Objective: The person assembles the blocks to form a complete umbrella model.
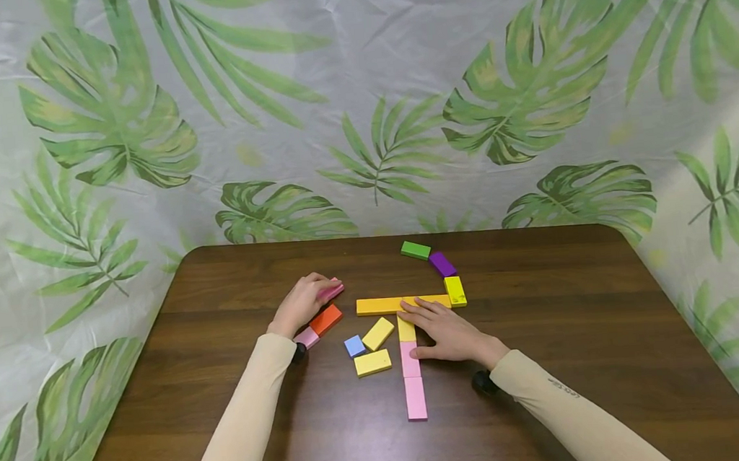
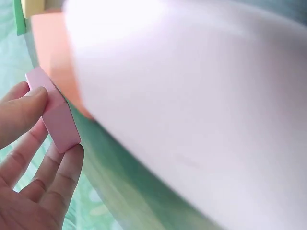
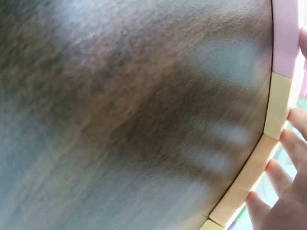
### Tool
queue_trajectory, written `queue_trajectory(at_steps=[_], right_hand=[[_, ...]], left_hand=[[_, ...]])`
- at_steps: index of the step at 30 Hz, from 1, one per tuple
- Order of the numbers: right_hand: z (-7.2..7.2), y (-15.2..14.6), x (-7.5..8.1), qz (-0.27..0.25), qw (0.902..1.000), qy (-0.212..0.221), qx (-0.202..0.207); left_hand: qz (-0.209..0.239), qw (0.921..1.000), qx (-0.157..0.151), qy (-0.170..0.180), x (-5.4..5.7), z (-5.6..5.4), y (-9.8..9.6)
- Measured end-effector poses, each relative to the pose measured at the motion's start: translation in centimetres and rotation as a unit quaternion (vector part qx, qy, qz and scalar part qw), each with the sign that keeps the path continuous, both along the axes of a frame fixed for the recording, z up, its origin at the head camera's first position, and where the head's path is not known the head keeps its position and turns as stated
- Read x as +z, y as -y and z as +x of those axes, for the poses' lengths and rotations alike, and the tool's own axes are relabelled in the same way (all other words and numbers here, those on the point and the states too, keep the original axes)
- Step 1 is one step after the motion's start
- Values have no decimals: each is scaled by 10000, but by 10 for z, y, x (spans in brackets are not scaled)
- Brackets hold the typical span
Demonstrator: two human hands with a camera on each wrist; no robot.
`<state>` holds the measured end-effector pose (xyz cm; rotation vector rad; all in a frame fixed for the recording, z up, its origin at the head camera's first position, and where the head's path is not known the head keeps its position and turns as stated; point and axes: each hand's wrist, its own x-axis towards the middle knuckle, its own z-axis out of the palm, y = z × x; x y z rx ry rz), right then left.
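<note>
My left hand [image 1: 299, 305] pinches a pink block [image 2: 61, 117] between thumb and fingers at the left of the table. Close below it lie a red-orange block [image 1: 326, 321] and another pink block [image 1: 308, 337], end to end. With fingers spread, my right hand [image 1: 451, 334] rests on a T-shaped layout. Its fingertips touch the long orange block [image 1: 375, 306] on top and the yellow block [image 1: 406, 330] of the stem, while the thumb lies at a pink block [image 1: 409, 365]. A further pink block [image 1: 415, 399] ends the stem.
Between the hands lie a small blue block [image 1: 355, 346] and two pale yellow blocks [image 1: 378, 334]. From the orange block's right end, a bright yellow block [image 1: 455, 291], a purple block [image 1: 442, 264] and a green block [image 1: 416, 250] curve toward the wooden table's [image 1: 543, 282] far edge.
</note>
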<state>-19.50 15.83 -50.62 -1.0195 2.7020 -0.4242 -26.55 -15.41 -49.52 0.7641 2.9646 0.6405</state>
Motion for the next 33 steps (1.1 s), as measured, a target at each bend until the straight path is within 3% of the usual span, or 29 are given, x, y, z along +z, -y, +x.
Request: queue_trajectory(at_steps=[17,33], right_hand=[[-3,-1,-1,28,10000,59,1],[-2,-1,-2,-52,10000,37,-6]], left_hand=[[-398,9990,12,220,9,-37,-60],[-633,9971,177,386,8,-37,-81]])
